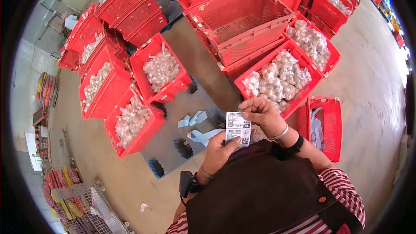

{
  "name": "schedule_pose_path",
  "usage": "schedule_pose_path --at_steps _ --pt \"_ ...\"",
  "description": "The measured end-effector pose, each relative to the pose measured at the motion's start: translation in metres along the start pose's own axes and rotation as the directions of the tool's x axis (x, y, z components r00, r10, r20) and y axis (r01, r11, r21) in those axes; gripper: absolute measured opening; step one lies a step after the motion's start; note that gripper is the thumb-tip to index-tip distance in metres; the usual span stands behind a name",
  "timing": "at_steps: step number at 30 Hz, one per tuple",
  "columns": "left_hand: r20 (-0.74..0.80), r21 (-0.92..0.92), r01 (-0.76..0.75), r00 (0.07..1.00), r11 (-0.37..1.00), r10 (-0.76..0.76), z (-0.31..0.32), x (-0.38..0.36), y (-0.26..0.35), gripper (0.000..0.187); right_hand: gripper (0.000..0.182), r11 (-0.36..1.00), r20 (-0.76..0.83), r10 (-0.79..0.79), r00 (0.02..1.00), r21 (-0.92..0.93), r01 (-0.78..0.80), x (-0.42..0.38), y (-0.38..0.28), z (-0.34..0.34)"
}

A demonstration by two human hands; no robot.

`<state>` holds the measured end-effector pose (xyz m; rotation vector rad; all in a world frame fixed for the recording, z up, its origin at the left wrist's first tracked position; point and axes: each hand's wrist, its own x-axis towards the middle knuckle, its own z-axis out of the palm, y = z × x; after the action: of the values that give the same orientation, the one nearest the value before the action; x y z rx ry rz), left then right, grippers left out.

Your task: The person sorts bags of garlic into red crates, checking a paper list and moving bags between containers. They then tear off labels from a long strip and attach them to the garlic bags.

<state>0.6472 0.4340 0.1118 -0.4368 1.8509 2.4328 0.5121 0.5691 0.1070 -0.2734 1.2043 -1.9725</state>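
Note:
Two printed white labels, joined one above the other, are held in front of the dark apron. My left hand pinches the lower label, thumb on its face. At the top right edge of the upper label, the thumb and index finger of my right hand are closed on it. A light blue backing strip trails leftward from behind the labels. Close by on the right stands a red crate of bagged white bulbs.
Loose blue strip pieces lie on the dark pallet. Red crates of bagged bulbs stand at the left, with an empty red crate stacked ahead. Another red crate at the right holds blue strips. A wire cart is at lower left.

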Motion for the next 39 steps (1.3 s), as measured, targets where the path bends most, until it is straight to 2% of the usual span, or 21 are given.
schedule_pose_path --at_steps 2,3,4,5,6,8,10,12,14,18,24,28,39 --pt "-0.012 -0.031 0.057 0.998 0.998 -0.058 0.005 0.000 0.003 0.017 0.022 0.998 -0.012 -0.010 1.000 -0.061 0.009 -0.006 0.005 -0.005" --pt "0.009 -0.029 0.060 0.998 0.998 -0.060 0.007 0.001 0.004 0.017 0.024 0.858 -0.048 -0.214 0.976 -0.487 0.164 -0.012 0.004 0.001" --pt "-0.007 -0.019 0.069 0.998 0.997 -0.069 0.008 0.001 0.003 0.017 0.026 0.524 0.005 -0.400 0.917 -0.819 0.233 -0.015 0.002 0.003" --pt "-0.025 -0.008 0.078 0.997 0.997 -0.079 0.009 0.001 0.003 0.017 0.031 0.334 0.152 -0.579 0.801 -0.852 0.403 -0.014 0.000 0.003" --pt "-0.009 -0.006 0.079 0.997 0.997 -0.079 0.009 0.002 0.001 0.017 0.031 0.329 0.142 -0.586 0.798 -0.858 0.394 -0.020 -0.004 0.004" --pt "0.055 -0.001 0.084 0.995 0.997 -0.083 0.008 0.002 -0.004 0.019 0.029 0.234 0.313 -0.567 0.762 -0.826 0.513 -0.037 -0.014 0.014" --pt "0.081 0.043 0.046 0.995 0.998 -0.049 0.007 0.004 -0.015 0.019 0.028 0.264 0.312 -0.541 0.781 -0.819 0.510 -0.042 -0.005 0.011" --pt "0.107 0.082 0.003 0.994 0.997 -0.012 0.009 0.005 -0.014 0.018 0.026 0.344 0.322 -0.409 0.854 -0.813 0.471 -0.046 -0.002 0.008" --pt "0.118 0.140 0.017 0.992 0.990 -0.034 0.012 0.004 -0.008 0.017 0.025 0.363 0.288 -0.415 0.863 -0.818 0.447 -0.048 -0.001 0.007" --pt "0.133 0.099 0.070 0.988 0.993 -0.083 0.016 0.000 -0.012 0.017 0.022 0.359 0.260 -0.436 0.861 -0.827 0.432 -0.057 0.005 0.004" --pt "0.130 0.175 -0.001 0.991 0.985 -0.022 0.014 -0.002 -0.015 0.017 0.019 0.340 0.255 -0.438 0.862 -0.841 0.422 -0.060 0.012 0.004" --pt "0.125 0.127 0.038 0.991 0.991 -0.054 0.015 -0.005 -0.013 0.018 0.017 0.339 0.254 -0.443 0.860 -0.840 0.423 -0.061 0.013 0.005" --pt "0.141 0.204 0.022 0.989 0.979 -0.052 0.000 -0.003 -0.020 0.021 0.012 0.351 0.220 -0.445 0.868 -0.849 0.395 -0.053 0.021 0.008"
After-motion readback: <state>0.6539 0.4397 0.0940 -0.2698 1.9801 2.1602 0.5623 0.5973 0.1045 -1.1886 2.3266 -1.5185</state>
